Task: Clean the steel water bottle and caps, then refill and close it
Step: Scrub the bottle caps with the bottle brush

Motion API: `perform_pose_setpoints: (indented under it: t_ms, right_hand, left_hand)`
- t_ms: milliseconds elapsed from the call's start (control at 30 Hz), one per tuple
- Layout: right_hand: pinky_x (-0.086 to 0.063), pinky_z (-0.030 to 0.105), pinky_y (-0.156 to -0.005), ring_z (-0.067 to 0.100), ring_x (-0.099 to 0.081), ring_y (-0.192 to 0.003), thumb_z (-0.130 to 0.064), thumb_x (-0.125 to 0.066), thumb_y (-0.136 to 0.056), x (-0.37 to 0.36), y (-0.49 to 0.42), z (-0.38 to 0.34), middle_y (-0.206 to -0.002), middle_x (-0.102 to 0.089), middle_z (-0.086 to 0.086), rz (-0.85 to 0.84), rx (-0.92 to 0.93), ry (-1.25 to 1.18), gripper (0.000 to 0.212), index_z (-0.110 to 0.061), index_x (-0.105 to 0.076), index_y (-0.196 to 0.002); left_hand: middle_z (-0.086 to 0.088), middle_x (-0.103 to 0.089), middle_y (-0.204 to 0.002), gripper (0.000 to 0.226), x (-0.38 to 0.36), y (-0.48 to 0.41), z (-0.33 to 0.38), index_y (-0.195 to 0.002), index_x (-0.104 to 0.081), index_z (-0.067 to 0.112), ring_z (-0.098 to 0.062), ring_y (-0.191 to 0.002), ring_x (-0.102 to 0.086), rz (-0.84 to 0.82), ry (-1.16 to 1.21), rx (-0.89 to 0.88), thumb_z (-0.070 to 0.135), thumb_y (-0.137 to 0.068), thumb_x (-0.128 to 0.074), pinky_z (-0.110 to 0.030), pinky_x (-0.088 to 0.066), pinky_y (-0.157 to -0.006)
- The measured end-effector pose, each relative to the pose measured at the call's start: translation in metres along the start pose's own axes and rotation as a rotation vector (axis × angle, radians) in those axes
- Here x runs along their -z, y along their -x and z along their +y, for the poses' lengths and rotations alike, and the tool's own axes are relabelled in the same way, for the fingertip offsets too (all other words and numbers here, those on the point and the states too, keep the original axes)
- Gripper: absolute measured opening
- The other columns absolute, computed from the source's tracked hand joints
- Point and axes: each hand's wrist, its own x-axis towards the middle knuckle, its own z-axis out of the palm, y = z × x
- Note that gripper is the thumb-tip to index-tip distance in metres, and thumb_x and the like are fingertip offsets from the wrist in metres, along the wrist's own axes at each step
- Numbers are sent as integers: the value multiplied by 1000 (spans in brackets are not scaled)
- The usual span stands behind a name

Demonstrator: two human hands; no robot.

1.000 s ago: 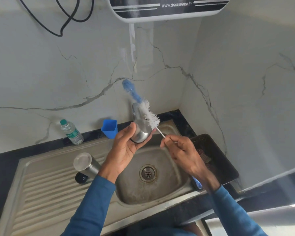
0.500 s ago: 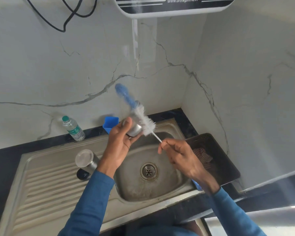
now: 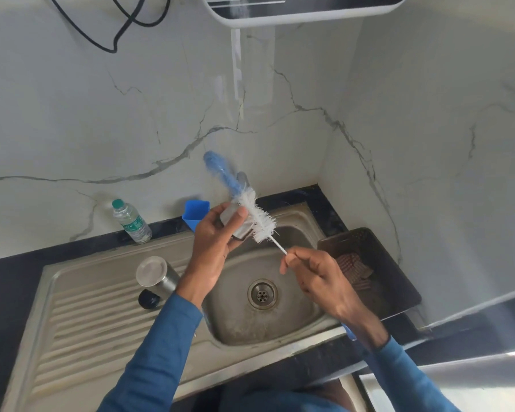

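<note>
We count two grips, both sleeved in blue, and one of each thing. There is one steel cap [image 3: 232,217], one bottle brush [image 3: 260,217], one steel bottle [image 3: 158,278], one small black piece [image 3: 148,300], one plastic water bottle [image 3: 132,222], one blue cup [image 3: 197,214] and one dark tray [image 3: 399,292]. The left grip [image 3: 211,254] is raised over the back of the sink [image 3: 283,337], its fingers and thumb curled round the steel cap and clasping it. The right grip [image 3: 318,278] hovers over the basin, near the drain [image 3: 262,294]. Its thumb and fingertips are pinched tight on the brush's thin wire stem, and the blue handle end pokes out below the wrist. The white bristles lie against the right side of the cap, and the blue tip reaches up past it toward the marble wall. The steel bottle sits on the ribbed drainboard left of the basin, well apart from both grips. The black piece is just beside its near end, and we cannot tell whether the two touch. The plastic water bottle and the blue cup stand on the dark surface behind the sink. The tray lies right of the basin with brown scrub pads [image 3: 354,269] in it.
</note>
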Motion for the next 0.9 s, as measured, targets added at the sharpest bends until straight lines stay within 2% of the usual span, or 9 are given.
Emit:
perform_pose_setpoints:
  t_ms: [67, 167, 267, 333, 500, 633, 733, 833, 900]
  right_hand:
    - [-29, 40, -46, 17, -34, -47, -21, -52, -109, 1, -2, 0, -52, -36, -4, 38, -17, -7, 30, -20, -70, -86]
    - [-34, 29, -51, 9, -37, -47, -17, -52, -109, 2, -11, -6, -52, -44, -13, 100, -38, 0, 30, -19, -71, -86]
    - [-34, 20, -47, 3, -39, -45, -16, -52, -110, 4, -12, -8, -60, -62, -18, 150, -62, -12, 31, -17, -74, -88]
    - [-33, 23, -46, 6, -37, -44, -18, -53, -109, 5, -8, -3, -58, -60, -12, 162, -95, -16, 32, -20, -75, -86]
    - [-32, 30, -51, 11, -34, -46, -19, -55, -107, 0, 2, 14, -51, -40, -9, 142, -186, 1, 31, -24, -76, -84]
    - [-32, 31, -50, 10, -33, -45, -21, -55, -107, -2, 8, 18, -49, -40, -10, 138, -208, -15, 31, -25, -76, -84]
    - [-32, 33, -50, 11, -34, -45, -20, -56, -107, 0, 9, 19, -48, -42, -11, 136, -192, -19, 31, -25, -76, -85]
    - [-32, 29, -48, 11, -34, -46, -22, -56, -107, 7, 9, 20, -49, -44, -12, 140, -170, -36, 29, -25, -77, -87]
    - [-32, 27, -47, 10, -35, -47, -24, -57, -107, 11, 7, 24, -50, -44, -12, 149, -171, -56, 28, -25, -78, -88]
  left_hand:
    - [-11, -77, -120, 53, -2, 9, -7, -126, -69, 11, -28, -114, -74, -75, -68, 34, 37, -84, -86, -42, -62, -96]
    - [-23, -72, -127, 56, -9, 20, -21, -131, -68, 6, -37, -121, -70, -189, -151, 89, 48, -94, -75, -56, -55, -107]
    - [-25, -74, -123, 56, -18, 26, -20, -129, -65, 2, -40, -116, -72, -146, -61, 182, 51, -108, -52, -49, -58, -103]
    - [-23, -76, -118, 58, -16, 25, -22, -126, -65, 6, -38, -108, -75, -64, -16, 249, 57, -106, -47, -45, -60, -98]
    - [-13, -76, -111, 58, -4, 22, -43, -119, -72, 13, -26, -106, -69, -3, -98, 271, 60, -86, -67, -32, -55, -89]
    - [0, -77, -104, 57, 3, 24, -50, -106, -70, 10, -17, -107, -70, -17, -124, 204, 50, -72, -94, -32, -59, -97]
    - [-2, -78, -107, 70, 4, 26, -47, -119, -69, 14, -20, -106, -73, 31, -126, 127, 39, -59, -97, -37, -59, -96]
    - [-2, -78, -110, 72, 3, 28, -37, -127, -66, 13, -16, -105, -72, 39, -120, 12, 31, -63, -95, -27, -60, -87]
    - [-4, -77, -115, 69, 3, 28, -35, -127, -67, 16, -18, -107, -72, 45, -130, -25, 26, -66, -98, -31, -60, -91]
